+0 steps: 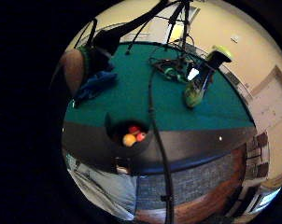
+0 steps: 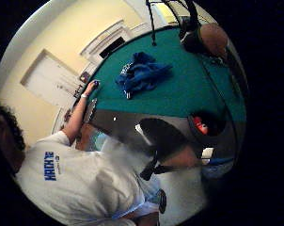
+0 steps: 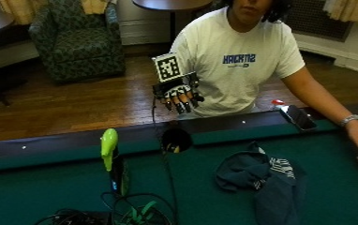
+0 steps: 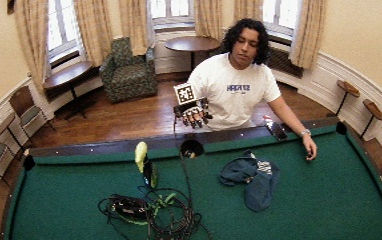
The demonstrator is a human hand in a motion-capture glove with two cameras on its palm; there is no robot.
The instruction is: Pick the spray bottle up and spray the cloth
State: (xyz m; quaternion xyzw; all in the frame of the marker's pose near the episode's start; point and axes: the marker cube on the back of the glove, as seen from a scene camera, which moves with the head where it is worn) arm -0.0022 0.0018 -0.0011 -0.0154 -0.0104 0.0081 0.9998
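Above the pool-table worktop's (image 3: 54,187) near rail, the gloved right hand (image 3: 179,96) hangs with fingers (image 3: 179,107) relaxed, grasping nothing. On the felt, the green spray bottle (image 3: 112,161) stands upright, well apart from the crumpled blue cloth (image 3: 263,180).

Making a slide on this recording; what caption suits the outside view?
Gloved right hand raised above the pool table's rail, spray bottle upright and blue cloth lying untouched on the felt.

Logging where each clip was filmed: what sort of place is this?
Probably a lounge or games room: a green-felt pool table with balls in its side pocket, an armchair, and tall curtained windows.
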